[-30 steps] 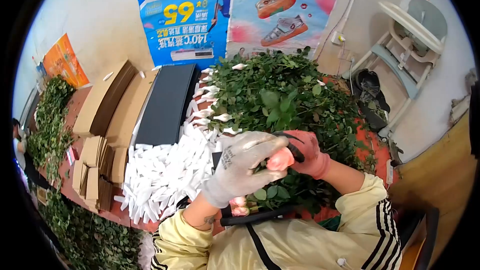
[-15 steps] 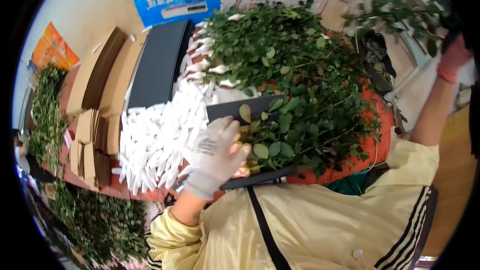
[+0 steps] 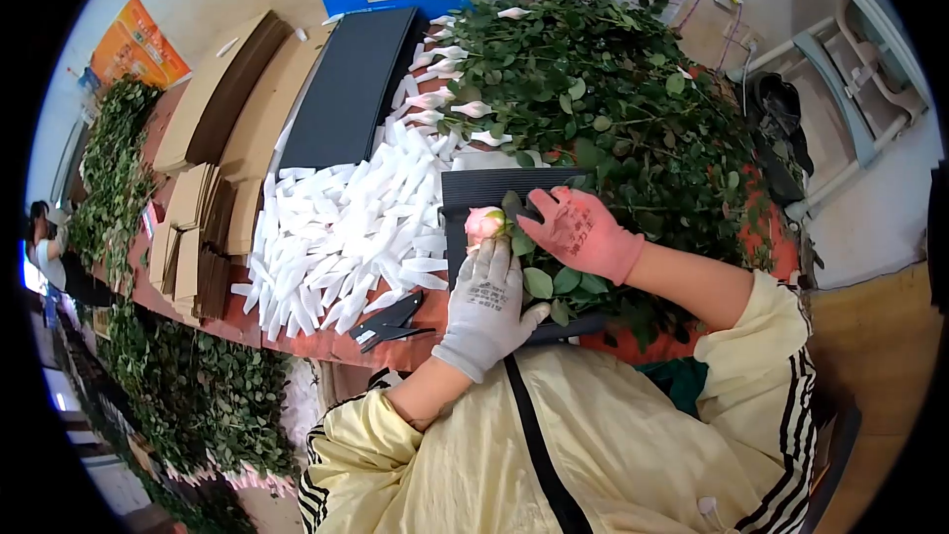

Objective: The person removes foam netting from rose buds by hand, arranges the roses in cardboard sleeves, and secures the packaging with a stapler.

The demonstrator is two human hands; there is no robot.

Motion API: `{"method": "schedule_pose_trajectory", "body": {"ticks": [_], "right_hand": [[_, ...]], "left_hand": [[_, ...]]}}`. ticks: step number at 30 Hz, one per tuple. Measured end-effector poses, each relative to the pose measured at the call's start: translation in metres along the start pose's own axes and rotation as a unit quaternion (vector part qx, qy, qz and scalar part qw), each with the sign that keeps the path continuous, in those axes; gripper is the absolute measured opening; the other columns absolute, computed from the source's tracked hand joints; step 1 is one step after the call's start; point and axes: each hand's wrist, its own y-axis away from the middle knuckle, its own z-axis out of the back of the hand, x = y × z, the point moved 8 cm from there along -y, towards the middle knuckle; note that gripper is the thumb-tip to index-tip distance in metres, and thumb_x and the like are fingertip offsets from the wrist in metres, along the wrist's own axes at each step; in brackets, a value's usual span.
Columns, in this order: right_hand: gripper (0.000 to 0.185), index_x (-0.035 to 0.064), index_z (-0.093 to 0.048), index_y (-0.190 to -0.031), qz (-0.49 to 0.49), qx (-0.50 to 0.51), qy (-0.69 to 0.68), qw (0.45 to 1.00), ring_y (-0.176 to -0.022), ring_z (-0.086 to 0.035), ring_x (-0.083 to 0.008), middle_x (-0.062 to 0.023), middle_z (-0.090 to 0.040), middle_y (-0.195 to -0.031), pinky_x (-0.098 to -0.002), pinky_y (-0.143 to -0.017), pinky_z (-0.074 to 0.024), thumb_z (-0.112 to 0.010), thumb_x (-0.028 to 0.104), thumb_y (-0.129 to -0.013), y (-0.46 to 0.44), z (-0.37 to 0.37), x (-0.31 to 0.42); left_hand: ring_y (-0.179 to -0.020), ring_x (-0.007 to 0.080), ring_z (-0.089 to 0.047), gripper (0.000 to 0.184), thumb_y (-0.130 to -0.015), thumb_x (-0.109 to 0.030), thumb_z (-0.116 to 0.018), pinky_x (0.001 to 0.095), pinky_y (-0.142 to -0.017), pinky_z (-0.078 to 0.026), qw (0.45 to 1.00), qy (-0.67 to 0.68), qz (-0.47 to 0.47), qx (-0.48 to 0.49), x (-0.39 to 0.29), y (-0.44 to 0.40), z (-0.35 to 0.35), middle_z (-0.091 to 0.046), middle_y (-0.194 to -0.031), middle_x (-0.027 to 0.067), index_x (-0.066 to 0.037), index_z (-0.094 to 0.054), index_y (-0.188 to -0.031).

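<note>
A pink rose [image 3: 484, 224] lies with its bloom on a black ribbed board [image 3: 514, 181] in front of me. My left hand [image 3: 484, 311], in a pale grey glove, rests flat with its fingers stretched out, the tips touching the underside of the bloom. From the right comes my right hand [image 3: 583, 232] in a pink glove, its fingers closing at the leaves and stem beside the bloom; the exact grip is partly hidden. Green rose foliage [image 3: 568, 282] spreads under and beside this hand.
White foam sleeves [image 3: 341, 227] are heaped left of the board, with a black stapler [image 3: 388, 322] near them. Sleeved roses [image 3: 603, 89] are piled behind. Cardboard stacks [image 3: 198, 227] and dark sheets [image 3: 346, 89] stand left. A folding chair [image 3: 840, 89] is at right.
My right hand has swung in from the far right, where leafy stems were at it, to the rose. Those stems are gone from view. My left hand has flattened below the bloom.
</note>
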Motion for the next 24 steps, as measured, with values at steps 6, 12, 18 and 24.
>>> {"method": "schedule_pose_trajectory", "body": {"ticks": [6,12,18,24], "right_hand": [[0.035,0.0243,-0.054,-0.115,-0.045,0.069,-0.353,0.932,-0.094,-0.054,-0.0257,-0.0115,-0.051,-0.115,-0.0328,-0.081,-0.0432,-0.044,0.022,-0.082,-0.011,-0.004,0.001],[0.033,0.0224,-0.055,-0.114,-0.025,0.077,-0.359,0.930,-0.096,-0.053,-0.0269,-0.0133,-0.051,-0.122,-0.0335,-0.082,-0.0434,-0.043,0.021,-0.083,-0.014,0.002,-0.002],[0.034,0.0183,-0.056,-0.113,-0.007,0.105,-0.377,0.920,-0.093,-0.055,-0.0281,-0.0125,-0.053,-0.122,-0.0353,-0.085,-0.0417,-0.046,0.020,-0.081,-0.012,0.016,-0.010],[0.026,0.0152,-0.054,-0.099,-0.051,0.160,-0.503,0.848,-0.083,-0.055,-0.0224,-0.0048,-0.054,-0.093,-0.0347,-0.075,-0.0409,-0.052,0.033,-0.080,-0.001,0.077,-0.016]], "left_hand": [[-0.132,0.0354,-0.027,0.076,-0.079,-0.052,-0.054,0.0436,-0.108,-0.020,0.998,0.002,0.023,0.053,0.001,0.001,-0.001,-0.033,-0.138,0.0238,0.007,-0.043,-0.126],[-0.127,0.0317,-0.036,0.061,-0.083,-0.044,-0.052,0.0409,-0.105,-0.027,0.999,0.012,-0.001,0.046,0.013,-0.011,0.009,-0.042,-0.132,0.0204,0.003,-0.049,-0.121],[-0.099,0.0256,-0.059,0.026,-0.083,-0.024,-0.054,0.0372,-0.085,-0.045,0.992,0.121,-0.028,0.002,0.063,-0.032,0.015,-0.060,-0.112,0.0054,-0.009,-0.064,-0.102],[-0.095,0.0266,-0.060,0.027,-0.081,-0.023,-0.057,0.0352,-0.080,-0.048,0.992,0.118,-0.052,0.000,0.063,-0.039,0.029,-0.061,-0.111,0.0063,-0.010,-0.064,-0.104]]}}
